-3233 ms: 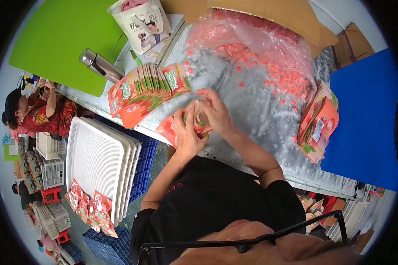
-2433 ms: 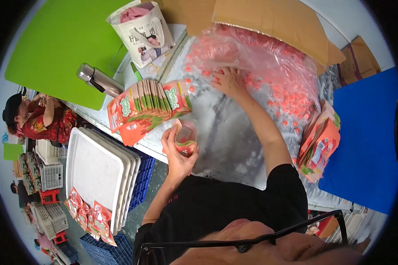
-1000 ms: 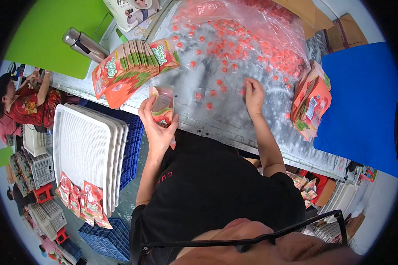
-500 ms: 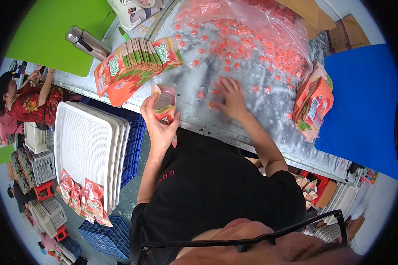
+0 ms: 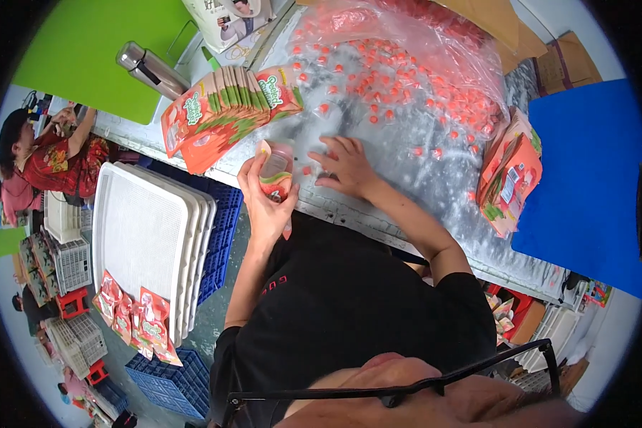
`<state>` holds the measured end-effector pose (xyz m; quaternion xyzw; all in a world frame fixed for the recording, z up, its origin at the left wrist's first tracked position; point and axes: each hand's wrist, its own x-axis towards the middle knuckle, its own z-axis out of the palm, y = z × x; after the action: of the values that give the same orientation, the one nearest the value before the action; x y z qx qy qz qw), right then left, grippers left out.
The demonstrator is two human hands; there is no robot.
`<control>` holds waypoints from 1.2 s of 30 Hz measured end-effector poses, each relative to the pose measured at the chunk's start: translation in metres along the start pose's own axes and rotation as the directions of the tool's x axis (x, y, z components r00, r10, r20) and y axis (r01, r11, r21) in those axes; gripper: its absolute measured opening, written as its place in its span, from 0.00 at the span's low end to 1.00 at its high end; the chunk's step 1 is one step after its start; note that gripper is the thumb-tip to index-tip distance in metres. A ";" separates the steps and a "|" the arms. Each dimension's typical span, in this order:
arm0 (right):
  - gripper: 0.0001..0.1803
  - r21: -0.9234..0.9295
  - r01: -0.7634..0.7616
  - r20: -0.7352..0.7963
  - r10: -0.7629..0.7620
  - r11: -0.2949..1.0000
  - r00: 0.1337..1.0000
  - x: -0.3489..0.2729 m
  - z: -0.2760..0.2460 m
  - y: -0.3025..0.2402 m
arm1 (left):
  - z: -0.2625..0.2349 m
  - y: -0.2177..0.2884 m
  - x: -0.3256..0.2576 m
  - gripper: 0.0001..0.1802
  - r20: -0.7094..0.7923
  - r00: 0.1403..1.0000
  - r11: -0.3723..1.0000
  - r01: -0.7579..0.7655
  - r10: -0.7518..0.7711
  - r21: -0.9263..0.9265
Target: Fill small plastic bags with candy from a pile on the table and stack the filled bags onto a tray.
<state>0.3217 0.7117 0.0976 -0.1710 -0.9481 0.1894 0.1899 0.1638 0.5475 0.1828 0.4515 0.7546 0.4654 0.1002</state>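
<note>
My left hand (image 5: 262, 203) holds an open red and clear stand-up pouch (image 5: 274, 171) upright at the near edge of the metal table (image 5: 399, 178). My right hand (image 5: 344, 164) lies flat on the table just to the right of the pouch, fingers spread over a few small red candies (image 5: 306, 170). Many more red candies (image 5: 399, 93) are scattered on a clear plastic sheet further back. A fanned row of empty pouches (image 5: 225, 110) lies to the left of my hands.
A second pile of pouches (image 5: 510, 178) sits at the right beside a blue board (image 5: 585, 178). A steel flask (image 5: 151, 70) and green board (image 5: 85, 50) lie at the back left. White trays (image 5: 146, 242) stack on blue crates below. Another person (image 5: 46, 153) works at far left.
My right hand drew back from the candy pile toward the pouch at the table's near edge. My left hand kept the pouch upright, shifting slightly right.
</note>
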 end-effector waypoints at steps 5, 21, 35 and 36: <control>0.22 -0.107 0.223 -0.010 -0.226 0.969 0.974 0.015 0.008 -0.015 | -0.009 -0.010 0.007 0.46 -0.109 0.994 1.000 -0.010 0.012 0.018; 0.09 0.977 -0.145 0.213 0.688 -0.157 0.694 0.033 -0.033 -0.005 | 0.032 0.004 -0.001 0.49 0.046 0.993 0.992 -0.116 0.113 0.057; 0.08 0.976 0.206 -0.103 0.676 -0.074 0.730 0.053 -0.057 -0.070 | 0.045 0.017 0.006 0.55 0.024 0.983 0.981 -0.184 0.183 0.065; 0.08 0.976 0.206 -0.102 0.675 -0.075 0.731 0.053 -0.059 -0.071 | 0.045 0.016 0.006 0.55 0.017 0.984 0.982 -0.179 0.178 0.057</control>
<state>0.2827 0.6889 0.1942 -0.2121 -0.3471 0.7683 0.4942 0.1956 0.5819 0.1731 0.5230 0.7237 0.4475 0.0494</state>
